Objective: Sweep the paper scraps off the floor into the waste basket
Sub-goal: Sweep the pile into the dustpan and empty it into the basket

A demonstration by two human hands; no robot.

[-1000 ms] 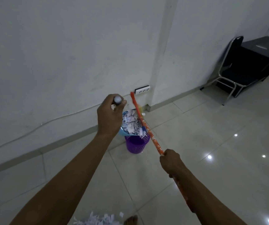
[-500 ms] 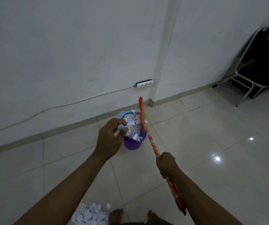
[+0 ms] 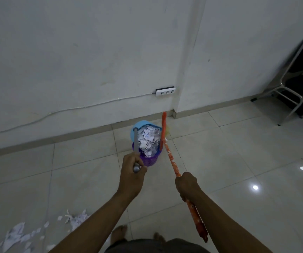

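Note:
A purple mesh waste basket point(image 3: 151, 159) stands on the tiled floor near the wall. Over it tilts a blue dustpan point(image 3: 141, 124) heaped with white paper scraps point(image 3: 149, 139). My left hand point(image 3: 132, 172) grips the dustpan's grey handle point(image 3: 135, 141). My right hand point(image 3: 185, 184) holds the orange broom stick point(image 3: 171, 159), whose far end reaches past the basket's right side toward the wall. More paper scraps point(image 3: 26, 232) lie loose on the floor at the lower left, beside my left forearm.
A white wall runs behind the basket, with a power strip point(image 3: 165, 91) and its cable low on it. A black chair with a metal frame point(image 3: 297, 83) stands at the right. My bare feet point(image 3: 119, 234) show at the bottom edge.
My view has tipped down and left. My left hand has lowered the dustpan handle toward me, so the pan now sits tilted over the basket. The floor pile has come into view.

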